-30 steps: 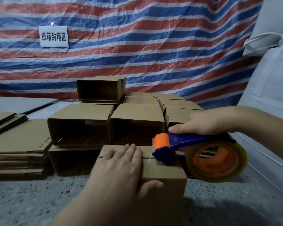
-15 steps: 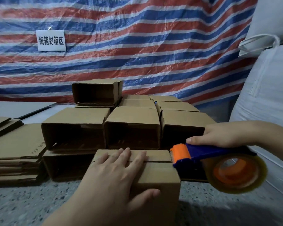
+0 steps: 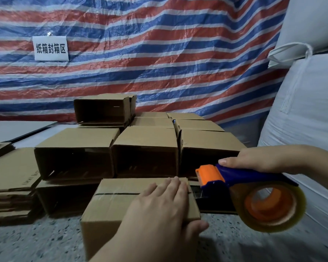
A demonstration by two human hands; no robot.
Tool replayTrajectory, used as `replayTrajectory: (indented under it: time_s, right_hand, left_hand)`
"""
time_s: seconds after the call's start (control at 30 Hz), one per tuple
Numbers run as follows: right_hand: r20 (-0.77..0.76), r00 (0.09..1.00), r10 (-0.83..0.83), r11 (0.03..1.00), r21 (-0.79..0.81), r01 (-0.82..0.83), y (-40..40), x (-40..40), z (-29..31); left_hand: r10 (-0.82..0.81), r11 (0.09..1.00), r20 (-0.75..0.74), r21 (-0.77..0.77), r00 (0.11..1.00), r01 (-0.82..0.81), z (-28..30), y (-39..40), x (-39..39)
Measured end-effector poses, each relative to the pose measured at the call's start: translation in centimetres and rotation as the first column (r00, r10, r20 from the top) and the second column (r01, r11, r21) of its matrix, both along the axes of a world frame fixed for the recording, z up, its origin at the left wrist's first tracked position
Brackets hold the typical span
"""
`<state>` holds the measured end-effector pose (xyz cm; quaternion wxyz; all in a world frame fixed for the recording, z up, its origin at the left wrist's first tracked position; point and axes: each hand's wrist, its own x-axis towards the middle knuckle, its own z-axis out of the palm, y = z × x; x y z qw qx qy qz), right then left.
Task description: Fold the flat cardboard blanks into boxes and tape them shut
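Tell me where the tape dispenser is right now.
Head view, lower right: the right hand grips the tape dispenser just off the right edge of the box under the left hand.

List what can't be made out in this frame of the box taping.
- Head view: right end of the seam on the front box, covered by the left hand.
- Whether tape still joins the tape dispenser to the box: the clear film is too faint.
- Dispenser handle, wrapped by the right hand.
- Flat blanks at left, cut off by the frame edge.

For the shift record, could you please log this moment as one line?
step: taping top seam | left hand: flat on box | right hand: grips tape dispenser just off box's right edge | seam: tape visible
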<state>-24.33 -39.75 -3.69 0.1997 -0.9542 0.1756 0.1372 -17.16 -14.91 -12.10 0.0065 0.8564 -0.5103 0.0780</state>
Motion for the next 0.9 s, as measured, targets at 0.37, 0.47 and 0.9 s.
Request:
replayTrajectory:
  time_s: [0.37, 0.47, 0.9]
  right_hand:
    - [-0.129, 0.992, -0.012, 0.862, -0.505, -0.055, 4.8, 0.3, 1.2]
    - [-0.251, 0.959, 0.129, 0.566, -0.776, -0.279, 6.8, 0.7, -2.2]
    - [0.398, 0.915, -0.066, 0.749, -0.586, 0.309, 5.2, -3.4, -15.3]
  left_hand:
    - [-0.014, 0.999, 0.0, 0.043, 1.0, 0.014, 0.7, -0.2, -0.2]
    - [-0.025, 1.0, 0.024, -0.005, 0.999, 0.025, 0.4, 0.0, -0.1]
    - [-0.074, 0.994, 0.063, -0.077, 0.995, 0.079, -0.1, 0.3, -0.1]
